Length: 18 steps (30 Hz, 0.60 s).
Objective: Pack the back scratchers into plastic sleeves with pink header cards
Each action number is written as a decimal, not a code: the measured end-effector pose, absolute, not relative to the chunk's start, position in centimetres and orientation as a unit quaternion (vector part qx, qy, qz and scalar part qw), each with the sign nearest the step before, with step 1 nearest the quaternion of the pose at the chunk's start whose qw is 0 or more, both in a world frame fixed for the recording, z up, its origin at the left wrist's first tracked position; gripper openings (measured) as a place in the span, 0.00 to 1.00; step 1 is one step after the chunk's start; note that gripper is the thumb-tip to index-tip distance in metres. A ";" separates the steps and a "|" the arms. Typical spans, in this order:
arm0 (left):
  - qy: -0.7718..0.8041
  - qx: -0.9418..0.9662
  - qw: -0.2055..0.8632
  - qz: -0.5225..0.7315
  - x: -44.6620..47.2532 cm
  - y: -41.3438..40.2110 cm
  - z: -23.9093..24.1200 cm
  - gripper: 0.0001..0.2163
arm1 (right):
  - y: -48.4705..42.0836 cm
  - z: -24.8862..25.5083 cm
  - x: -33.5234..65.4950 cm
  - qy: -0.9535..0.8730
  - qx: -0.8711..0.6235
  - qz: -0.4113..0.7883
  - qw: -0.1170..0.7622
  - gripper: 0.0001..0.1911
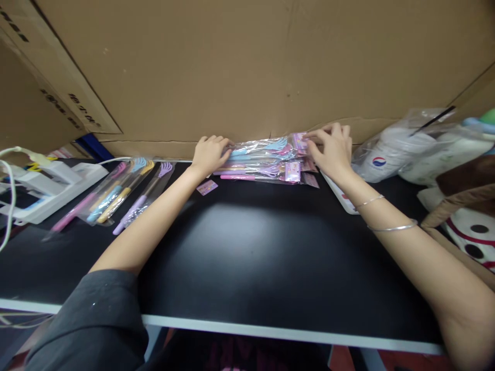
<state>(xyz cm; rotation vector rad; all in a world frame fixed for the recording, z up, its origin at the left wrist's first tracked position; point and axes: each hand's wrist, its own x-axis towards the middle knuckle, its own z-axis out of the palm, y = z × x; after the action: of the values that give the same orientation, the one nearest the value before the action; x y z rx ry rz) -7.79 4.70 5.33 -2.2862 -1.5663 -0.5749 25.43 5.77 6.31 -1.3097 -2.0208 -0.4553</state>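
Note:
A stack of back scratchers in clear plastic packs, blue, purple and pink, lies against the cardboard wall at the back of the desk. My left hand is closed around the handle end of the stack, its fingers partly hidden behind it. At the opposite end, my right hand grips the packs by their printed header cards, thumb and fingertips on the edge. A small loose purple card lies on the desk just below my left hand. More packed back scratchers are spread out to the left.
A white power strip with plugs and cables sits at the far left. On the right are a bagged Pepsi cup with a straw, a flat white object and a brown-handled bag. The black desk has a white front edge.

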 end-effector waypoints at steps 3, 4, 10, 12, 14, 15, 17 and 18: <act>-0.532 -0.801 0.174 -0.213 -8.4 4.2 5.4 0.16 | 3.5 7.0 25.1 -0.809 -0.457 -0.201 0.310 0.16; -0.527 -0.802 0.181 -0.214 -8.6 4.0 5.5 0.16 | 2.5 7.1 24.9 -0.828 -0.436 -0.202 0.289 0.16; -0.486 -0.832 0.202 -0.175 -9.2 1.1 5.8 0.16 | -3.2 5.2 23.3 -0.927 -0.286 -0.189 0.155 0.12; -0.465 -0.849 0.205 -0.145 -9.2 -0.6 5.7 0.15 | -4.7 4.3 22.9 -0.942 -0.258 -0.167 0.135 0.12; -0.446 -0.864 0.200 -0.117 -9.4 -2.5 5.6 0.15 | -5.7 3.5 22.6 -0.952 -0.239 -0.143 0.127 0.12; -0.441 -0.870 0.194 -0.107 -9.5 -3.5 5.4 0.15 | -6.1 3.3 22.6 -0.955 -0.234 -0.133 0.126 0.12; -0.442 -0.874 0.181 -0.091 -10.3 -5.4 5.0 0.15 | -6.5 2.9 22.5 -0.956 -0.235 -0.120 0.128 0.11; -0.451 -0.871 0.174 -0.080 -10.9 -6.4 4.9 0.16 | -6.6 2.8 22.6 -0.955 -0.239 -0.115 0.129 0.11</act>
<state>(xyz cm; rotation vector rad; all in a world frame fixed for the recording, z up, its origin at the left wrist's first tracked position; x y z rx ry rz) -10.85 -6.35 4.86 -2.4701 -1.2791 -0.2273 22.56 -6.58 2.76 -0.6957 -2.7779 -0.3349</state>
